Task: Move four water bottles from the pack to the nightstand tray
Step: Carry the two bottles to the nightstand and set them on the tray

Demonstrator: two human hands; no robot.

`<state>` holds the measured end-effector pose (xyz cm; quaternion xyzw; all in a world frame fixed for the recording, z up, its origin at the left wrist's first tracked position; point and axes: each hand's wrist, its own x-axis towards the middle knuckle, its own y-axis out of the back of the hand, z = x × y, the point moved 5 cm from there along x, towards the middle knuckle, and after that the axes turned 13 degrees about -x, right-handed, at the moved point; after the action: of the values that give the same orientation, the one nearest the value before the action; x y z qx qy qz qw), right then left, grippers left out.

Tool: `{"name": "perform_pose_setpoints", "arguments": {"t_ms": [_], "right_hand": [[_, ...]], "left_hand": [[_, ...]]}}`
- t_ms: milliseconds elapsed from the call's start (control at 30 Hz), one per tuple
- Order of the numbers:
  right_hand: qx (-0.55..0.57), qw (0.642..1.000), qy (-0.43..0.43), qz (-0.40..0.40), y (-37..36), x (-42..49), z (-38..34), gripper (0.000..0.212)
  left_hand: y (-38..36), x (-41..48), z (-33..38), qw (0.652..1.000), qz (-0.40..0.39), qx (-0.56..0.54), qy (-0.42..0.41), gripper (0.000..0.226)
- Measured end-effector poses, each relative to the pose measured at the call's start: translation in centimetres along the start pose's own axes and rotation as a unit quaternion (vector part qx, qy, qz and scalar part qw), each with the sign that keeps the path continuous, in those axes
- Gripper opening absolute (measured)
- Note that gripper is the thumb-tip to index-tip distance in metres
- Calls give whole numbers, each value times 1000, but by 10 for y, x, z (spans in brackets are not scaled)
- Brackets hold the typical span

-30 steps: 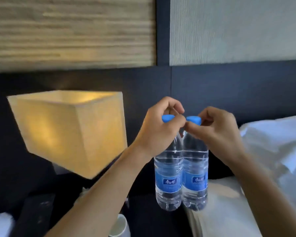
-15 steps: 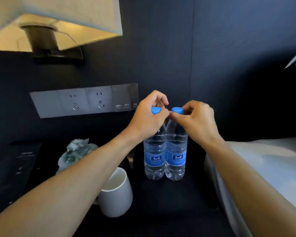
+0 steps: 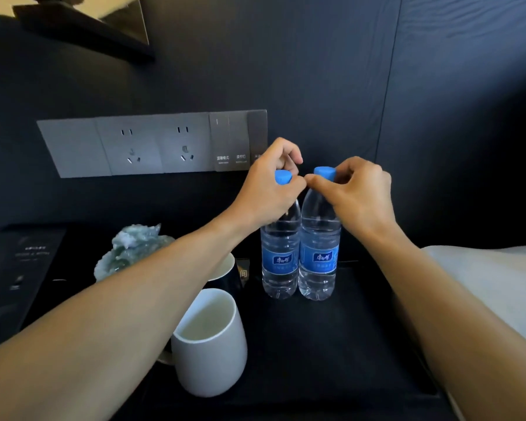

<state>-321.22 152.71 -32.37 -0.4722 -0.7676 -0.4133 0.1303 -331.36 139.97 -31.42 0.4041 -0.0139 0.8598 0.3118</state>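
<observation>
Two clear water bottles with blue caps and blue labels stand upright side by side on the black nightstand tray (image 3: 331,344). My left hand (image 3: 271,189) pinches the neck of the left bottle (image 3: 280,259) just under its cap. My right hand (image 3: 359,192) pinches the neck of the right bottle (image 3: 318,259) the same way. Both bottle bases look to be resting on the tray surface. The pack is not in view.
A white mug (image 3: 210,344) stands at the tray's near left, a second mug (image 3: 223,267) behind it under my left forearm. A pale green stone ornament (image 3: 128,250) sits further left. A grey socket panel (image 3: 152,144) is on the dark wall. White bedding (image 3: 492,284) lies right.
Both hands carried the two bottles down from in front of the lamp to the tray. The view tilted downward and the bottles now stand on the tray surface.
</observation>
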Motion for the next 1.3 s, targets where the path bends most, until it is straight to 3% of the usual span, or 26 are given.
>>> {"name": "perform_pose_setpoints", "arguments": {"t_ms": [167, 333, 600, 733, 800, 1100, 1300], "right_hand": [[-6, 1000, 4, 26, -7, 0, 4, 44], [-26, 999, 22, 10, -7, -2, 2, 48], [-8, 997, 30, -77, 0, -11, 5, 52], [8, 995, 52, -87, 7, -9, -1, 53], [1, 994, 67, -88, 9, -9, -4, 50], [-42, 993, 84, -73, 4, -3, -3, 37], [-71, 994, 73, -39, 0, -10, -9, 49]], "left_hand": [[-3, 5, -10, 1000, 9, -4, -8, 24], [-4, 3, -13, 998, 23, 59, -30, 21], [8, -4, -5, 991, 49, 106, 63, 31], [23, -14, 6, 974, 79, 211, -32, 27], [27, -17, 7, 971, 67, 230, -16, 33], [32, -10, 3, 985, 31, 155, 74, 29], [37, -13, -4, 986, 35, 138, 83, 34]]}}
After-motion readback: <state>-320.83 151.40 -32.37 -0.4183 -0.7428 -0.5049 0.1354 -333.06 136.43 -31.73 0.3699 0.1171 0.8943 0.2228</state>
